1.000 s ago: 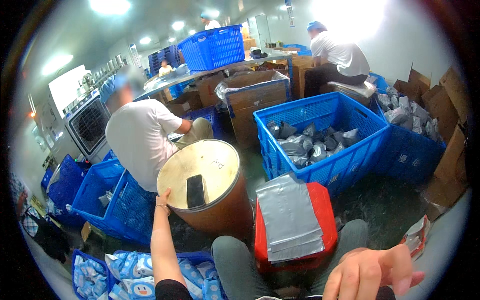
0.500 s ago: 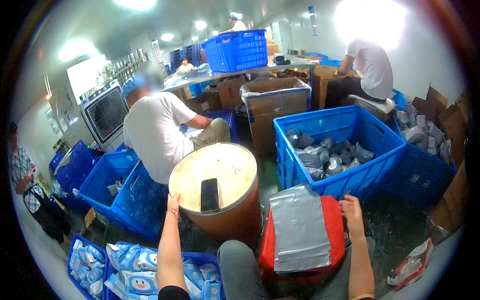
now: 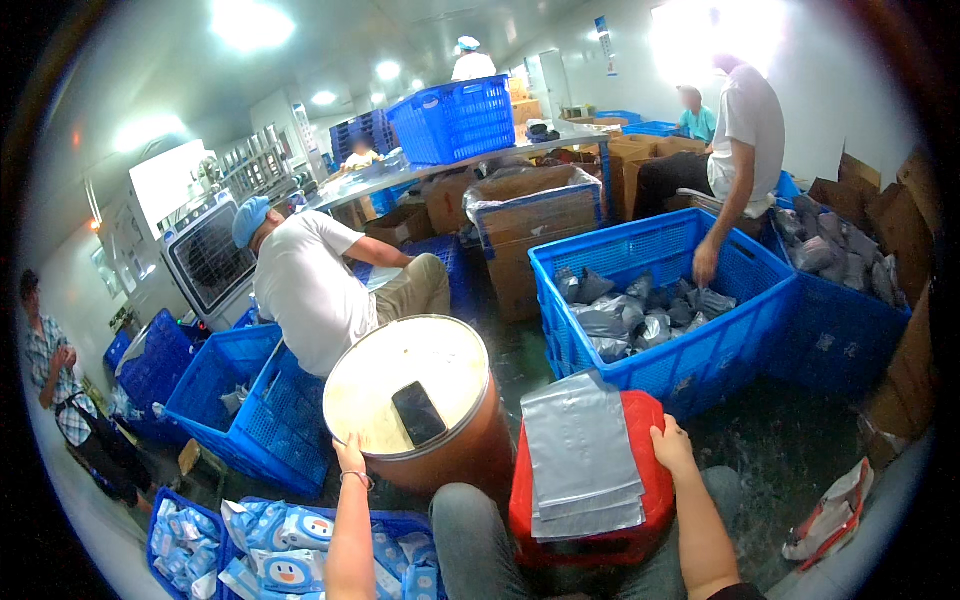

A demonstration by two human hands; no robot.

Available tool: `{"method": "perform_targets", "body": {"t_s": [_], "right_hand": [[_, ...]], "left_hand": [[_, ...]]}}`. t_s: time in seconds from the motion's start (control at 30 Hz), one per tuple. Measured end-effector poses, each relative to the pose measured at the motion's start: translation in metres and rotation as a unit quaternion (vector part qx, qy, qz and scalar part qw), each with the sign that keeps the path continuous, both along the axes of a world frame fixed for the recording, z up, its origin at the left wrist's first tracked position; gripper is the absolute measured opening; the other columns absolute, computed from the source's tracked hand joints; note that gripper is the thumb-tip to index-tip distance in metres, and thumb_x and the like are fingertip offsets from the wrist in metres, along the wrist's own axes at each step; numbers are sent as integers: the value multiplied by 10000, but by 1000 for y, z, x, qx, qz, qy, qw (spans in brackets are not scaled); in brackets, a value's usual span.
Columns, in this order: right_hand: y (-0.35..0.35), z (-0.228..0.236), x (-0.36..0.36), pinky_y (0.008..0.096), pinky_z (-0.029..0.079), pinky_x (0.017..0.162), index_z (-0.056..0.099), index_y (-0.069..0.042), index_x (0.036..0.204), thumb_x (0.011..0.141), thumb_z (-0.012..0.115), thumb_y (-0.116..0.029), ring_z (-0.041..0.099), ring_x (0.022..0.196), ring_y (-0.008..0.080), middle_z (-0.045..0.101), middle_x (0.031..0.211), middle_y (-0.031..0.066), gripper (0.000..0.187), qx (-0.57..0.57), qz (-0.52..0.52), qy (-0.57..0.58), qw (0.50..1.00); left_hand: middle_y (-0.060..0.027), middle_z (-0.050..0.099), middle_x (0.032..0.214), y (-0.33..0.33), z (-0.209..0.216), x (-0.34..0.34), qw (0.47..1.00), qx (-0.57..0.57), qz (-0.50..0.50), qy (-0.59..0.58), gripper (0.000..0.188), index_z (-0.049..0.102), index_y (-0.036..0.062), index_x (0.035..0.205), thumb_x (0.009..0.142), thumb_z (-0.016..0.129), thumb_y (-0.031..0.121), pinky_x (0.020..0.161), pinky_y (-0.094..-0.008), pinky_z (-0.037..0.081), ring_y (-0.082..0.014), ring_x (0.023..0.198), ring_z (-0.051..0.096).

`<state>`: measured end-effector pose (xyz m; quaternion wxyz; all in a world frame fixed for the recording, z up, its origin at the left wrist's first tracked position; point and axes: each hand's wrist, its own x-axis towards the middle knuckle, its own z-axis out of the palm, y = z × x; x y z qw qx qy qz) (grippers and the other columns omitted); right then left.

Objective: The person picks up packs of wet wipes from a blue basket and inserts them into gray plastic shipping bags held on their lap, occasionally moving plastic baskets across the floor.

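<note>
At the near left rim of a brown drum (image 3: 455, 440) with a pale round lid, my left hand (image 3: 350, 456) grips the edge. A black phone (image 3: 418, 415) lies on that lid. My right hand (image 3: 674, 446) holds the right edge of a red plastic stool (image 3: 648, 480) between my knees. Flat grey plastic mailing bags (image 3: 582, 455) lie stacked on the stool. Below my left forearm, a blue crate holds blue-and-white wipes packs (image 3: 285, 568).
A large blue crate (image 3: 640, 375) of grey parcels stands ahead right, with a co-worker's hand (image 3: 706, 262) inside it. Another seated co-worker (image 3: 312, 290) is beyond the drum, near more blue crates (image 3: 250, 420). A red-and-white bag (image 3: 830, 515) lies on the floor at right.
My right hand has come down onto the stool's edge. The drum and phone have turned slightly. The right co-worker has reached into the parcel crate, and a person in teal shows behind.
</note>
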<state>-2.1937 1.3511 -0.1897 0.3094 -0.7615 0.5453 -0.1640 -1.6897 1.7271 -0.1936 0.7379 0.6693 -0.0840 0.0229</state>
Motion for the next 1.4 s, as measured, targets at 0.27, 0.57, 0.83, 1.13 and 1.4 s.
{"method": "perform_targets", "body": {"t_s": [0.27, 0.57, 0.83, 1.13, 1.4], "right_hand": [[1, -13, -5, 531, 443, 922, 372, -164, 1410, 954, 417, -475, 552, 1078, 506, 581, 1189, 306, 554, 29, 0, -44, 999], [-3, -18, 0, 539, 438, 912, 499, -106, 1267, 959, 372, -562, 534, 1073, 526, 591, 1151, 308, 565, 9, -15, -34, 999], [-16, -29, -7, 453, 438, 935, 552, -63, 1242, 966, 394, -562, 564, 1127, 417, 615, 1191, 222, 592, 47, -13, -77, 996], [-23, -38, -23, 403, 406, 975, 554, -38, 1254, 981, 381, -547, 553, 1143, 356, 599, 1220, 212, 602, 82, -20, -102, 991], [-22, -38, -21, 432, 417, 962, 555, -39, 1241, 964, 370, -588, 551, 1154, 390, 597, 1220, 227, 642, 62, -25, -68, 995]], "left_hand": [[-221, 472, 1341, -4, 6, -55, 993, 28, 102, -47, 511, 328, -78, 1355, 901, 530, 42, 1036, -381, 392, -299, 1197, 504], [-252, 436, 1368, -11, 8, -90, 986, -56, 134, -76, 524, 318, -101, 1374, 909, 499, 57, 1047, -406, 374, -322, 1202, 490], [-173, 525, 1296, -12, 10, -92, 989, -51, 110, -88, 501, 437, -55, 1318, 866, 591, 99, 994, -360, 405, -262, 1145, 524], [-165, 516, 1321, 29, 20, -62, 997, -59, -8, -47, 556, 389, -42, 1383, 870, 570, 77, 988, -333, 427, -243, 1166, 535], [-139, 569, 1232, 69, 31, -28, 998, -23, -53, -35, 518, 436, -37, 1336, 877, 607, 134, 942, -327, 452, -227, 1076, 575]]}}
